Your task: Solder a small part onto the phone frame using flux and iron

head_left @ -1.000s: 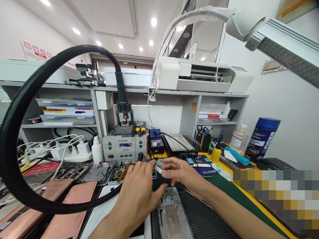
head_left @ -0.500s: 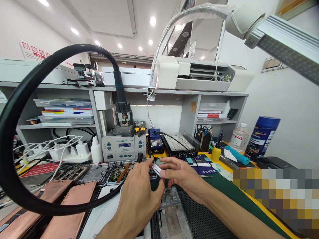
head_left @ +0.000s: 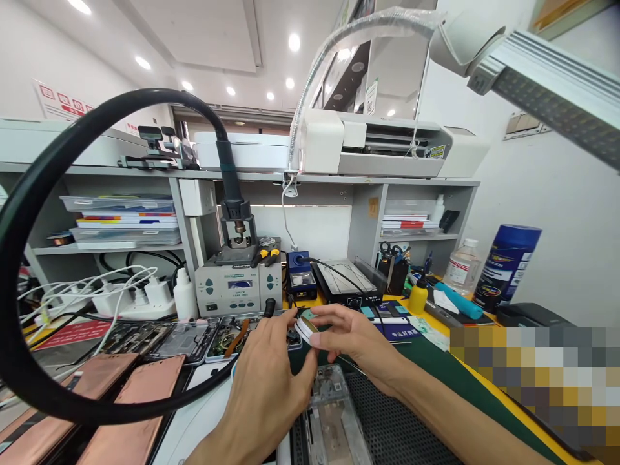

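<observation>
Both hands meet over the middle of the bench around a small white roll (head_left: 304,330), which looks like a roll of tape with a brownish core. My right hand (head_left: 356,336) pinches it between thumb and fingers from the right. From the left, my left hand (head_left: 271,368) curls in, its fingertips against the roll's edge and its thumb below; what those fingertips pinch is partly hidden. Beneath the hands lies a worn grey phone frame (head_left: 336,420) on a black perforated mat (head_left: 392,413).
A black hose (head_left: 121,413) loops across the left side from a hot-air station (head_left: 232,287). Copper-coloured phone panels (head_left: 140,400) and a parts tray (head_left: 227,336) lie left. A yellow bottle (head_left: 417,298), blue spray can (head_left: 508,268) and clear bottle (head_left: 461,268) stand right.
The roll has tilted slightly between the fingers, its core showing brownish instead of greenish. A thin dark line now shows below my right hand. The view has shifted a little; both hands keep their places.
</observation>
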Motion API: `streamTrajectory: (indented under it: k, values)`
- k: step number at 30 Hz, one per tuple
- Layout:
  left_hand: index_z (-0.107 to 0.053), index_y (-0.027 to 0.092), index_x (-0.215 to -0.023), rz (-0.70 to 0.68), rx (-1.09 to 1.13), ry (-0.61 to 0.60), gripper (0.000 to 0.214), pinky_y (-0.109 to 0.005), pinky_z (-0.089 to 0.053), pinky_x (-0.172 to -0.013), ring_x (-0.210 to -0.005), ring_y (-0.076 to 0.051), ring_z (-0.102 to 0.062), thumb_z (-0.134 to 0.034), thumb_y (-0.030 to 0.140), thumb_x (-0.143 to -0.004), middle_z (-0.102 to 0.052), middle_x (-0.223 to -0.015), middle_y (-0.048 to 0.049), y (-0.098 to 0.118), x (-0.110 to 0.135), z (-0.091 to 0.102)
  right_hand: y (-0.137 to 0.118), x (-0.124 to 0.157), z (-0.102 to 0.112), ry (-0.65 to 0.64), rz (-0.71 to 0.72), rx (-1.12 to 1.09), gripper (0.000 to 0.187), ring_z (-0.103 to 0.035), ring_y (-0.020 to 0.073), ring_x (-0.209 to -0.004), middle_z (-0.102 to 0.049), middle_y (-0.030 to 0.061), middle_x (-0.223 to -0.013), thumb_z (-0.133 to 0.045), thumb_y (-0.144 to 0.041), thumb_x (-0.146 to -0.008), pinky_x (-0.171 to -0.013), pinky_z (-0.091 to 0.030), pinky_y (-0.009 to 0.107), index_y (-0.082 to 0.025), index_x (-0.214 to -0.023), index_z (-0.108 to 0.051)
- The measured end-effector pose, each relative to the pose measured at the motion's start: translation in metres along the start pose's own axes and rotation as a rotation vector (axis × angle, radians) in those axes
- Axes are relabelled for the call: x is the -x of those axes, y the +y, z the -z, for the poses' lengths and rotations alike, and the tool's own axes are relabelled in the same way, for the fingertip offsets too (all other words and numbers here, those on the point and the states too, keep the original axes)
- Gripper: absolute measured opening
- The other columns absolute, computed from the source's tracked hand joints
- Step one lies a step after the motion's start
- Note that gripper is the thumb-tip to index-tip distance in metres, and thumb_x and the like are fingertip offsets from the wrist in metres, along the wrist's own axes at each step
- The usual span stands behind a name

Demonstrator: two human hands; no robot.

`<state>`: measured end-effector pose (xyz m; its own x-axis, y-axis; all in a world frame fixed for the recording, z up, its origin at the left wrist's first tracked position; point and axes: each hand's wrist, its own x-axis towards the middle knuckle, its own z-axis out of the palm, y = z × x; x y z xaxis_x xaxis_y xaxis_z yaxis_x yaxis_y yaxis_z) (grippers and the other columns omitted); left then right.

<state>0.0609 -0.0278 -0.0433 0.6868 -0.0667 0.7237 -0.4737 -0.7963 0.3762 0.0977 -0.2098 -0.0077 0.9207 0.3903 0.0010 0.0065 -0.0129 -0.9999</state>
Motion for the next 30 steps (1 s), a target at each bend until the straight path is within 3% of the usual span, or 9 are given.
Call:
streamTrajectory:
  k: [8,24,30]
  values:
    - [-0.046,0.021,-0.133,-0.038,0.021,-0.015,0.04,-0.049,-0.059,-0.084,-0.103,-0.029,-0.065,-0.054,0.032,-0.095,-0.063,-0.11,-0.0113,-0.0005,0.0007,0.0005,-0.0021,0.0001,0.0018,-0.049,0.002,-0.008,0.058,-0.067,0.0222,-0.097,-0.067,0.0118,-0.129,-0.089,-0.029,-0.073,-0.067,-0.052,0.029,-0.022,-0.127,-0.068]
    - [-0.044,0.023,-0.133,-0.022,0.043,-0.021,0.041,-0.051,-0.06,-0.085,-0.104,-0.029,-0.065,-0.055,0.033,-0.095,-0.062,-0.112,-0.0109,-0.0005,0.0026,0.0008,-0.0037,0.002,0.0035,-0.044,0.008,0.022,0.06,-0.067,0.0238,-0.101,-0.066,0.0138,-0.131,-0.089,-0.03,-0.072,-0.069,-0.052,0.03,-0.02,-0.128,-0.067]
    - [-0.044,0.022,-0.134,-0.041,0.054,-0.054,0.04,-0.049,-0.059,-0.088,-0.108,-0.029,-0.065,-0.053,0.03,-0.096,-0.063,-0.115,-0.0113,-0.0026,0.0045,-0.0028,-0.0063,0.0019,0.0061,-0.075,0.023,0.1,0.06,-0.067,0.0188,-0.086,-0.067,0.0124,-0.128,-0.088,-0.03,-0.074,-0.067,-0.053,0.03,-0.02,-0.128,-0.066]
